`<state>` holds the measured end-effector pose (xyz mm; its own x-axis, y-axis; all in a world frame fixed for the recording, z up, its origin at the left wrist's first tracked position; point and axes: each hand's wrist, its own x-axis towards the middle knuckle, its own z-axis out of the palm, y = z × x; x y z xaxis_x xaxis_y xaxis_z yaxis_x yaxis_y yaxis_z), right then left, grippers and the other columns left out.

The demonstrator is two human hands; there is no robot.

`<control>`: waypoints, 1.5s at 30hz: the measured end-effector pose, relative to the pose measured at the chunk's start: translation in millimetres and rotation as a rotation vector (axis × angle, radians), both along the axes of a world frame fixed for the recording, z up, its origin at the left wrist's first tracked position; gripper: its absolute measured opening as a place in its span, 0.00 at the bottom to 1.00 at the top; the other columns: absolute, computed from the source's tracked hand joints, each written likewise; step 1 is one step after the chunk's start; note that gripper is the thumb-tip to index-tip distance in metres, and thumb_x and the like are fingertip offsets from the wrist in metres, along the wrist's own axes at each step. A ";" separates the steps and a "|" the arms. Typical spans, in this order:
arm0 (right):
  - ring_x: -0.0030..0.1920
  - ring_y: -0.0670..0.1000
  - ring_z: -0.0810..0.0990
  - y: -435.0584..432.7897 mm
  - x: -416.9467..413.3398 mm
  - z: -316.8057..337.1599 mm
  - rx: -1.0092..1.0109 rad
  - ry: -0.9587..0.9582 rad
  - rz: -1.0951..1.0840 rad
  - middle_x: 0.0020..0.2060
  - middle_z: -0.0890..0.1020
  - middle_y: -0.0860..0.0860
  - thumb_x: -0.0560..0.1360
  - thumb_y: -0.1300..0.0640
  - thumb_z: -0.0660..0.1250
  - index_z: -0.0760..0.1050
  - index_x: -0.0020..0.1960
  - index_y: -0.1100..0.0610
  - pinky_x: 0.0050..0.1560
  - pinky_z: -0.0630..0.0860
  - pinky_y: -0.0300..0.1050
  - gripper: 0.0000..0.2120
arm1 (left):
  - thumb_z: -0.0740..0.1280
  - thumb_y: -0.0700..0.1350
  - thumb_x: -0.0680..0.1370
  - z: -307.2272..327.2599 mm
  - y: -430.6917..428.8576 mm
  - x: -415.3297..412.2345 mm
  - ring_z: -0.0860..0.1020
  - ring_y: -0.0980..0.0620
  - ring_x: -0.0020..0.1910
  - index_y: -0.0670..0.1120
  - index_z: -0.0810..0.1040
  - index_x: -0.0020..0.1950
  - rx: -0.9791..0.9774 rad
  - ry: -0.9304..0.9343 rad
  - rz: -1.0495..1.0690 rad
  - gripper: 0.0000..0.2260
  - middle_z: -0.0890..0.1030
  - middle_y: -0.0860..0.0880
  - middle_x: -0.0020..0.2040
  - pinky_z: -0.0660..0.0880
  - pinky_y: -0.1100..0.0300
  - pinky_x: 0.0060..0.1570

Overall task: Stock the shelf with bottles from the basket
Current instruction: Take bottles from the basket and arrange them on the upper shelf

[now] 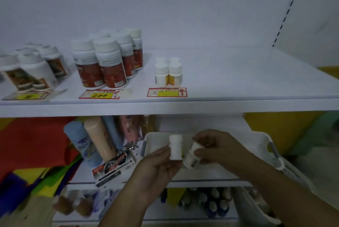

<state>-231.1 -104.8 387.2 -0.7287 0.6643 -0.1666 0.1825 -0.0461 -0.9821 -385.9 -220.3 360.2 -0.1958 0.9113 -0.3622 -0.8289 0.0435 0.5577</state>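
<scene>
Lower centre, above white basket (256, 140) — left hand (157, 168) gripping upright white bottle (175, 146), right hand (216, 147) gripping tilted bottle (191, 157) — likely shelf-bound (238, 79).

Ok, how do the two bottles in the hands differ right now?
The bottle in the left hand stands upright, cap up; the bottle in the right hand is tilted, cap up toward the fingers. The left bottle shows plain white; the right bottle shows a dark patch of label low on its side. Both are small, white and white-capped, held in front of the white basket.
</scene>
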 end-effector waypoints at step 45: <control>0.51 0.54 0.78 112.0 -121.3 116.3 0.478 0.106 -0.121 0.49 0.81 0.52 0.79 0.53 0.55 0.76 0.51 0.52 0.53 0.75 0.46 0.11 | 0.62 0.46 0.75 152.6 160.3 -93.1 0.77 0.47 0.55 0.50 0.76 0.52 -0.086 0.966 0.117 0.07 0.78 0.45 0.58 0.73 0.48 0.62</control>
<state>-352.4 7.3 503.5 -0.6383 0.7288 0.2479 0.1015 0.3989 -0.9114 -479.0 -60.1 512.7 -0.5309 0.8451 -0.0629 -0.0186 0.0626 0.9979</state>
